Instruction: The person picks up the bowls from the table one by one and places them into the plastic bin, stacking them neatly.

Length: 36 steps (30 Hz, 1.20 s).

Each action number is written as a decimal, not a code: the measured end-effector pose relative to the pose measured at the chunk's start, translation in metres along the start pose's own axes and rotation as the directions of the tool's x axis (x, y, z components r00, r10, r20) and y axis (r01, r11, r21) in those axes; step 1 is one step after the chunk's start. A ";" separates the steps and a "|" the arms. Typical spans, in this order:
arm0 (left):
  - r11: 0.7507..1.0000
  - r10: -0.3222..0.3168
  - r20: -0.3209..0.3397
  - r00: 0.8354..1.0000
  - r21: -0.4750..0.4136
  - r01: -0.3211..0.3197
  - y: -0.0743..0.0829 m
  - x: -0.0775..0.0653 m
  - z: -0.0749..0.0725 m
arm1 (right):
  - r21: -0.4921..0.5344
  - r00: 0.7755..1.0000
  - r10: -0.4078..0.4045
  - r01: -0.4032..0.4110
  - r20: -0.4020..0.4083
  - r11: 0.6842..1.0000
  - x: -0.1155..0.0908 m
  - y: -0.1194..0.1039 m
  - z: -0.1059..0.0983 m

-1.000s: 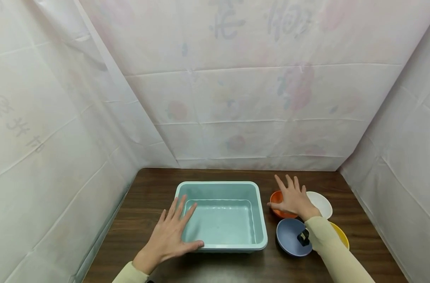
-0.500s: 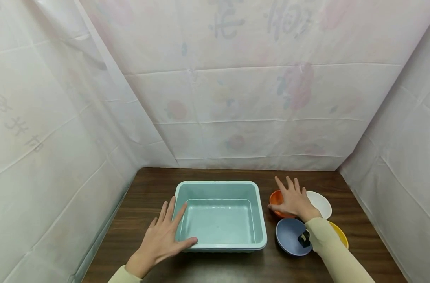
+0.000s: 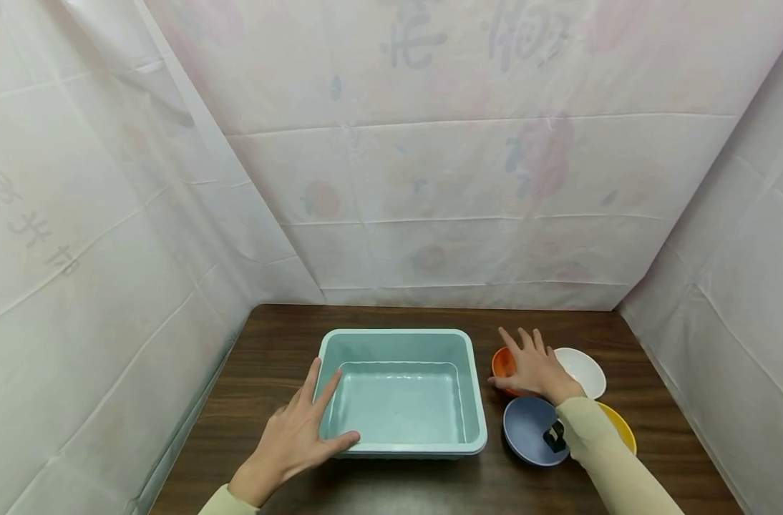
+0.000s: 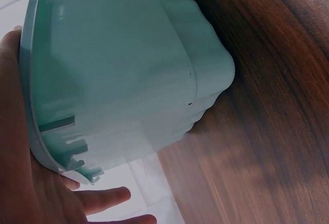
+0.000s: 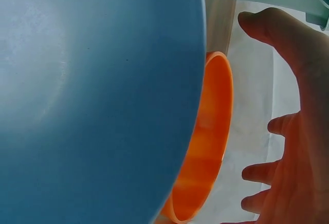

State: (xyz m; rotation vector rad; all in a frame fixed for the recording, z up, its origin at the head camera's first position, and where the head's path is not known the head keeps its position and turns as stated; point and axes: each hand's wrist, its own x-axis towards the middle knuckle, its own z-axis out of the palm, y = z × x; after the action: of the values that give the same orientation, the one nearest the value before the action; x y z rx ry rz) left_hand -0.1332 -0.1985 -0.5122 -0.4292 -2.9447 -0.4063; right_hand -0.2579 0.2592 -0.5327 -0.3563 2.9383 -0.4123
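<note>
My left hand [image 3: 291,438] lies at the front left corner of a pale green plastic basin [image 3: 424,450], fingers spread. In the left wrist view this hand [image 4: 38,183] is against the basin's rim, with some fingers reaching past it on the outside. Over an orange bowl [image 3: 502,363] hovers my right hand [image 3: 538,370], its fingers spread and apart from the bowl in the right wrist view. A blue bowl [image 3: 525,429] sits in front of the orange one, below my right wrist. Part of the orange bowl is hidden by the hand.
A white bowl [image 3: 586,372] stands right of the orange one. A yellow bowl [image 3: 620,430], partly covered by my right sleeve, is nearer the front. All rest on a dark wooden table [image 3: 269,343], with pale cloth hangings [image 3: 430,179] behind and at both sides.
My left hand has shifted a little left along the basin's corner, its outer fingers dipping lower. My right hand has sunk slightly over the orange bowl. The bowls and basin look almost unmoved.
</note>
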 end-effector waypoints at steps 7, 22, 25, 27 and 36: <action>1.000 -0.012 0.020 1.000 0.001 0.012 0.000 0.000 0.000 | 0.001 1.000 -0.021 0.021 0.018 1.000 -0.003 -0.001 0.001; 1.000 -0.018 0.028 0.999 -0.007 0.018 -0.002 0.001 0.001 | -0.063 0.999 -0.039 0.040 0.011 0.997 -0.004 -0.002 0.003; 1.000 -0.017 0.026 1.000 -0.008 0.017 -0.002 0.001 0.001 | -0.075 0.999 -0.040 0.041 0.015 0.996 -0.004 -0.001 0.004; 1.000 -0.015 0.022 1.000 -0.007 0.015 -0.001 0.001 0.001 | -0.080 0.999 -0.037 0.038 0.017 0.996 -0.003 0.000 0.004; 1.000 0.024 -0.015 1.000 -0.011 -0.024 -0.002 0.000 0.001 | -0.066 0.999 -0.025 0.027 0.040 0.997 -0.003 0.002 0.004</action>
State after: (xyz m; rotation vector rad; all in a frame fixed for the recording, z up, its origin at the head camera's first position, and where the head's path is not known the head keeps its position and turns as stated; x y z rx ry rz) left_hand -0.1343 -0.1998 -0.5138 -0.4606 -2.9217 -0.4217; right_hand -0.2552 0.2604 -0.5365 -0.4068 2.9177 -0.3081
